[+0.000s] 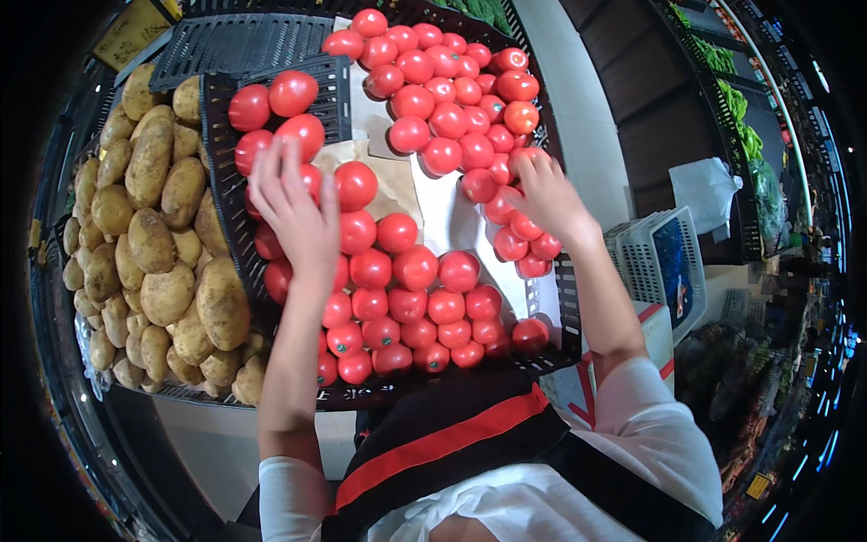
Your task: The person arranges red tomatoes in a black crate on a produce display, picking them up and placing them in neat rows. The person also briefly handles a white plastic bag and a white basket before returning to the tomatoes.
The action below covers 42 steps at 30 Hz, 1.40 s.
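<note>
Ripe red tomatoes fill a black plastic produce crate point(569, 305) in front of me, in a left and front group and a right-hand heap. Over the left group is my left hand point(294, 210), slightly blurred, its fingers spread across the tops of tomatoes beside a large tomato point(356, 185). At the right heap, my right hand point(550, 198) curls its fingers over a tomato point(527, 154) near the crate's right wall, hiding part of it. Between the groups, brown paper point(389, 183) and white paper point(443, 210) line the crate.
Potatoes point(152, 237) are piled left of the tomatoes, beyond a black slatted divider point(227, 176). An upturned black crate panel point(250, 44) lies at the back. On the floor to the right stands a white plastic basket point(637, 257). Leafy greens point(738, 122) sit on a far-right shelf.
</note>
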{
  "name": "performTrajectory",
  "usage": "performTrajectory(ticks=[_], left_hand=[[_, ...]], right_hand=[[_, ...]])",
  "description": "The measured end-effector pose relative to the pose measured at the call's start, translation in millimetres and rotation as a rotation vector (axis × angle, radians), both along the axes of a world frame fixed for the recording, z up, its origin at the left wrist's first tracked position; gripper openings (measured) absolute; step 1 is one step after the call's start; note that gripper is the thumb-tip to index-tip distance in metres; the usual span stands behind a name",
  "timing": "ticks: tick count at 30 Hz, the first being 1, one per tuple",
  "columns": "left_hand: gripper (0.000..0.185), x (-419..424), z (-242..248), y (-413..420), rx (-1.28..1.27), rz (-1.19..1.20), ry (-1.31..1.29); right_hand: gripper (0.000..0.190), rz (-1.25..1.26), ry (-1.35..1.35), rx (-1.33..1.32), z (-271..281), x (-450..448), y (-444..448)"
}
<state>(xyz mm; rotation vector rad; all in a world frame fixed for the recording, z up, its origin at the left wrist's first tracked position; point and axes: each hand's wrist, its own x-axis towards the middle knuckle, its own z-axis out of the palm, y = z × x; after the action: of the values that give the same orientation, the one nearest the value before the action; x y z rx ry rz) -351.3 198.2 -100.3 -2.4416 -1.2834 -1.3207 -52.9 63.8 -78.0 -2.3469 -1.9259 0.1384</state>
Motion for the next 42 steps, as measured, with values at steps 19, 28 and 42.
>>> performTrajectory(ticks=[19,28,42], left_hand=[[0.048,93,-26,-130,-1.946,-0.987,-1.071],[0.05,-28,-24,-171,-1.923,-0.69,-1.116],[0.048,-98,-16,-191,-2.081,-0.667,-1.294]], right_hand=[[0.05,-0.44,0.741,0.375,-50,-24,-148],[0.051,-0.201,2.632,0.224,-12,-88,-163],[0.056,-0.41,2.181,0.204,15,-207,-166]])
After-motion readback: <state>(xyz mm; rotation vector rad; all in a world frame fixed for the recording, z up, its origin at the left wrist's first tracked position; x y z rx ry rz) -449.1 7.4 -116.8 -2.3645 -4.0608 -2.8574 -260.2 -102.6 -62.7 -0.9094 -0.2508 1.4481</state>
